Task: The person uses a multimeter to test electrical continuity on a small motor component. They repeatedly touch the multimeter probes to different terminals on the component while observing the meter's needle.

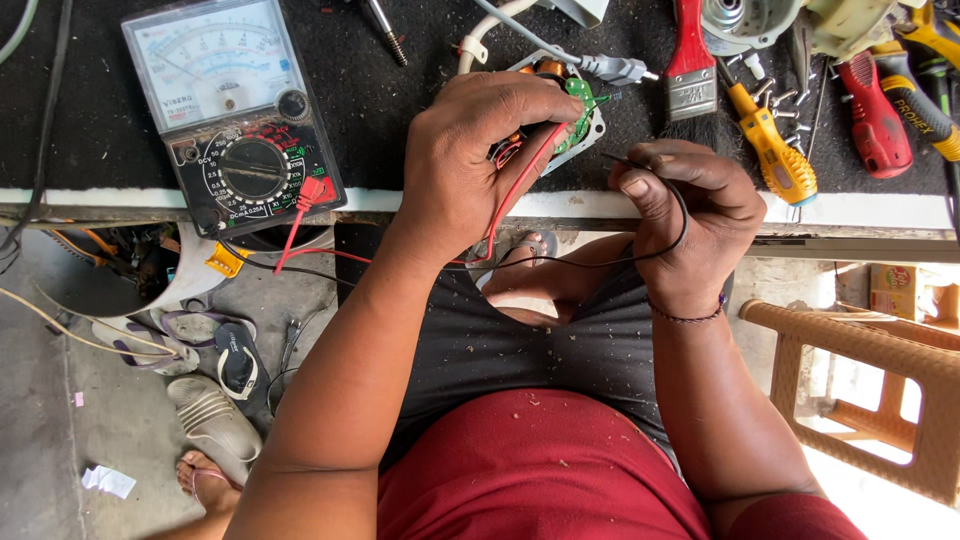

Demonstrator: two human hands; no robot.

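Stator [565,105], at twelve o'clock on the tabletop [400,90] edge, is steadied by the left hand [470,170], its grip pinching the red lead [515,195] onto it, while the right hand [685,220] apparently pinches the black lead [640,170].

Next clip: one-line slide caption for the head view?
Left hand holds a small motor part with the red probe; right hand pinches the black lead beside an analog multimeter.
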